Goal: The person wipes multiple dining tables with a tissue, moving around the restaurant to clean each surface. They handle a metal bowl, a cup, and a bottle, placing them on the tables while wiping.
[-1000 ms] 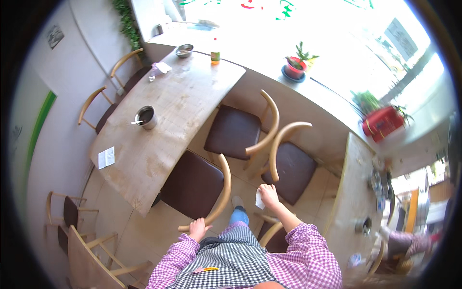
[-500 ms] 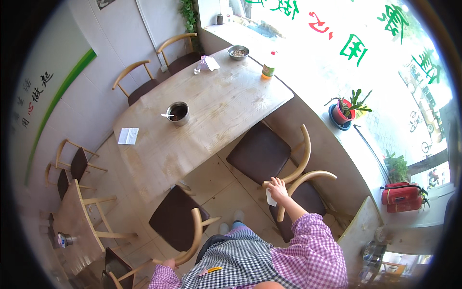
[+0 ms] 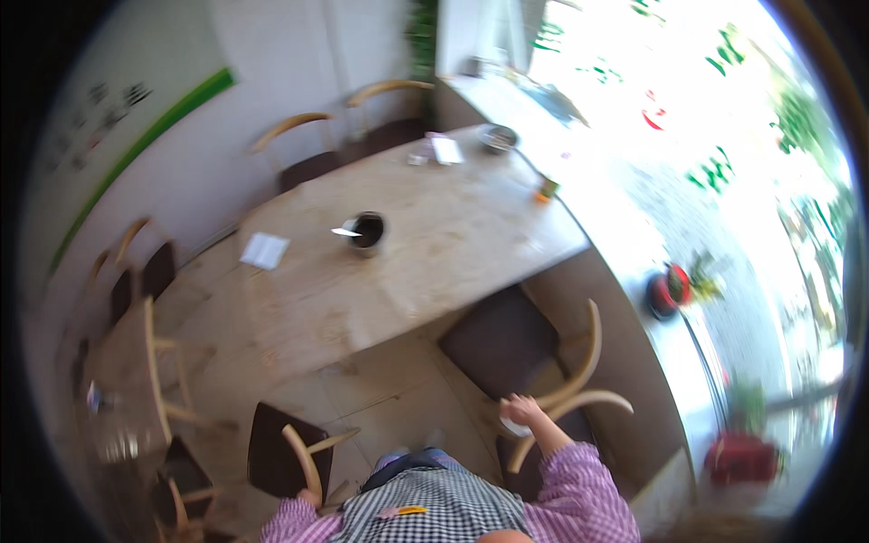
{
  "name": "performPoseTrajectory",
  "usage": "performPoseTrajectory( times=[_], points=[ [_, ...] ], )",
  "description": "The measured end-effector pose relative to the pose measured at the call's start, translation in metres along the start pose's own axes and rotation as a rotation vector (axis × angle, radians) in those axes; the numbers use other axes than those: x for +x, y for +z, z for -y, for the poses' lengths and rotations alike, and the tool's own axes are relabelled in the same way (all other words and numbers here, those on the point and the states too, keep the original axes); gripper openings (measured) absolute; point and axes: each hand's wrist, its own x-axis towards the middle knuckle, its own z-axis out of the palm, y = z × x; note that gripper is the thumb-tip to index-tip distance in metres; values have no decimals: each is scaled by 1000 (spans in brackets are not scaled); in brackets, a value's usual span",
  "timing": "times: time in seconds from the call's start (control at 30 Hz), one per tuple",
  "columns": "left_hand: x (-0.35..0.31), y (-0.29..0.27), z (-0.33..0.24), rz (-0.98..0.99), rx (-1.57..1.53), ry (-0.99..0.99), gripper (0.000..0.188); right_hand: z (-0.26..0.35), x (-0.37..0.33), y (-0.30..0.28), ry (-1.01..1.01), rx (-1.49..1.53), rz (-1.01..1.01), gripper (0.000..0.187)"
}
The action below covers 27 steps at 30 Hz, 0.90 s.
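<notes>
My left hand (image 3: 310, 497) is closed on the end of the curved wooden back of a brown-seated chair (image 3: 288, 445), at the lower left. My right hand (image 3: 518, 409) is closed around a thin white piece of paper or cloth (image 3: 516, 428). It is at the tip of the wooden back of another brown chair (image 3: 503, 339); blur hides whether it grips the wood too. A third chair (image 3: 584, 443) overlaps that one from the right. Ahead is a wooden table (image 3: 407, 281) bearing a metal pot (image 3: 368, 233) with a white spoon and dark contents.
A white paper (image 3: 264, 251) lies at the table's left. Further back are a metal bowl (image 3: 499, 138), white tissue (image 3: 444, 149) and a bottle (image 3: 547, 190). Chairs (image 3: 308, 169) line the far side. A potted plant (image 3: 670, 288) and fire extinguishers (image 3: 742, 459) are along the window side.
The chair at my left hand has shifted left and turned, away from the table. My right hand stays by the other chair's back with the white piece. The view has swung and blurred.
</notes>
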Motion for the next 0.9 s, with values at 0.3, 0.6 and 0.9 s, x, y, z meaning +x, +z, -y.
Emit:
performPoseTrajectory(
  times=[0.3, 0.6, 0.9],
  points=[
    [-50, -24, -34, -122, -519, -310, 62, -44, -19, 35, -206, -167, -25, 47],
    [-56, -30, -21, 27, -419, -212, 73, 9, 15, 23, -51, 63, 50, 41],
    [-51, -101, -33, -49, -110, -221, 40, -39, -87, 23, 150, 154, 536, 36]
  ],
)
